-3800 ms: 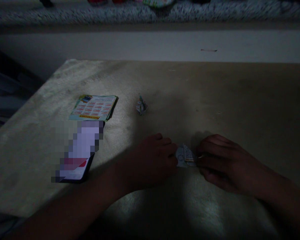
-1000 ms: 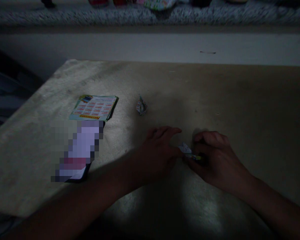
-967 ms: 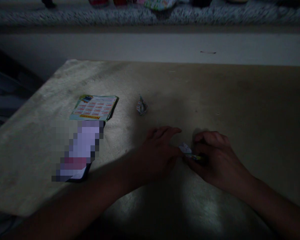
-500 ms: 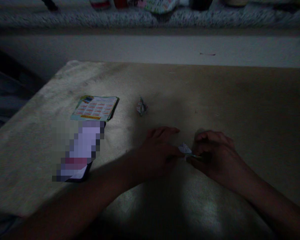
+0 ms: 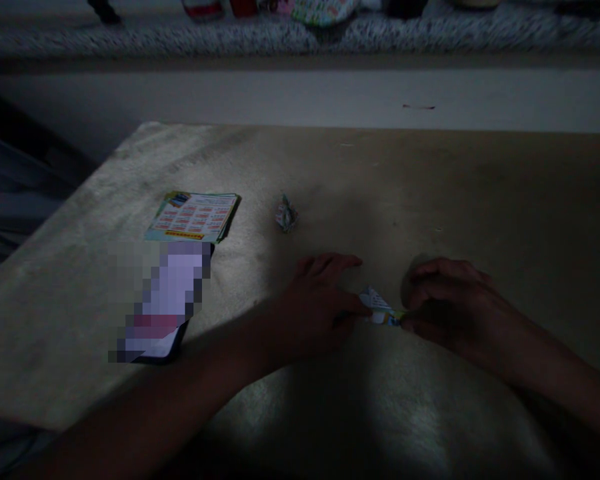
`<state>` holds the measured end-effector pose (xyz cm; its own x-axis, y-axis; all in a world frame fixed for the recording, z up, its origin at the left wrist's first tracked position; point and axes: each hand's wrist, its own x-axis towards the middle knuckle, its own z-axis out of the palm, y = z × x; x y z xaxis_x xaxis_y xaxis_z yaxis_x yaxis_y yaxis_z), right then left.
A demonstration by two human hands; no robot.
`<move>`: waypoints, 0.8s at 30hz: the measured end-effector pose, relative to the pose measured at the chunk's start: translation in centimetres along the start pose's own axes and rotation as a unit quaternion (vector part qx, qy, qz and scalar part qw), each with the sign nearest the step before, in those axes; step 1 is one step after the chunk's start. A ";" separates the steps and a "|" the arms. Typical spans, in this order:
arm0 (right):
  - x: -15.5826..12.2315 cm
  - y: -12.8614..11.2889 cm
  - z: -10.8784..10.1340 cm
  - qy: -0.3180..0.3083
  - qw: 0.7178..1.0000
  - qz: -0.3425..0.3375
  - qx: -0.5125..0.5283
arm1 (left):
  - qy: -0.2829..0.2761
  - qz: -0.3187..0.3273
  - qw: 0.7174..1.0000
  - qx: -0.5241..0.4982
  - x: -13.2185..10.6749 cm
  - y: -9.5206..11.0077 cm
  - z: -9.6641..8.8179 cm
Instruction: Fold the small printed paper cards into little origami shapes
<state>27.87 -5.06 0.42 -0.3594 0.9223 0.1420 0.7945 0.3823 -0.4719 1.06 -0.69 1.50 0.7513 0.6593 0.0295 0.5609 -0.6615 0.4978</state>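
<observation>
A small piece of folded paper (image 5: pixel 381 315), printed in white, green and yellow with a pointed flap standing up, lies low over the table between my hands. My left hand (image 5: pixel 317 307) holds its left end down with the thumb and a finger, the other fingers stretched out over the table. At the right end, my right hand (image 5: pixel 450 300) pinches the paper between thumb and curled fingers. Its fingertips are dark and partly hidden. Beyond my left hand sits a small crumpled or folded paper piece (image 5: pixel 286 215).
On the left of the table (image 5: pixel 505 200) lie a stack of printed cards (image 5: pixel 195 217) and a phone (image 5: pixel 173 293) with a blurred screen. A speckled stone ledge (image 5: pixel 260 41) with several items runs along the back wall. The light is dim.
My right hand has moved a little to the right, and more of the folded paper's printed side shows between my hands. My left hand has stayed almost in place.
</observation>
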 end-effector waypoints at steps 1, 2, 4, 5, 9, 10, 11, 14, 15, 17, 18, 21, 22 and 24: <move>0.0 0.0 0.1 -0.012 1.000 -0.002 0.004 | 0.000 -0.001 1.000 -0.003 0.0 0.0 0.0; 0.0 -0.2 0.2 -0.020 1.000 -0.005 0.008 | 0.001 -0.002 1.000 -0.006 0.1 0.0 0.0; 0.1 -0.6 0.5 -0.021 1.000 -0.014 0.011 | -0.001 -0.007 1.000 -0.017 0.1 0.0 0.2; 0.2 -0.8 0.8 -0.016 1.000 -0.020 0.008 | 0.001 -0.009 1.000 -0.023 0.2 0.1 0.3; 0.5 -1.7 1.6 0.006 1.000 -0.018 -0.001 | 0.028 -0.019 0.999 -0.038 0.5 0.3 1.1; 0.6 -1.8 1.7 0.009 1.000 -0.018 -0.001 | 0.037 -0.024 0.998 -0.042 0.6 0.4 1.3; 0.6 -1.9 1.8 0.011 1.000 -0.018 -0.001 | 0.045 -0.029 0.998 -0.046 0.7 0.5 1.6; 0.7 -1.9 1.9 0.012 1.000 -0.020 0.000 | 0.061 -0.044 0.996 -0.053 1.0 0.7 2.1; 0.7 -1.9 1.8 0.010 1.000 -0.020 0.001 | 0.063 -0.049 0.995 -0.053 1.1 0.7 2.1; 0.7 -1.8 1.8 0.008 1.000 -0.016 0.002 | 0.059 -0.053 0.996 -0.051 1.1 0.8 1.9; 0.6 -1.7 1.8 0.006 1.000 -0.014 0.001 | 0.055 -0.054 0.996 -0.049 1.1 0.7 1.8; 0.6 -1.6 1.8 0.003 1.000 -0.013 -0.002 | 0.040 -0.052 0.997 -0.043 1.1 0.6 1.1; 0.6 -1.6 1.8 0.004 1.000 -0.014 -0.003 | 0.034 -0.052 0.997 -0.042 1.0 0.5 0.9; 0.5 -1.5 1.8 0.004 1.000 -0.012 -0.007 | 0.022 -0.052 0.998 -0.036 0.9 0.2 0.4</move>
<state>25.56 -5.25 -0.38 -0.3736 0.9136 0.1605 0.7927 0.4043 -0.4563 2.04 -0.40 1.29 0.6731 0.7394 0.0119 0.6077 -0.5623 0.5608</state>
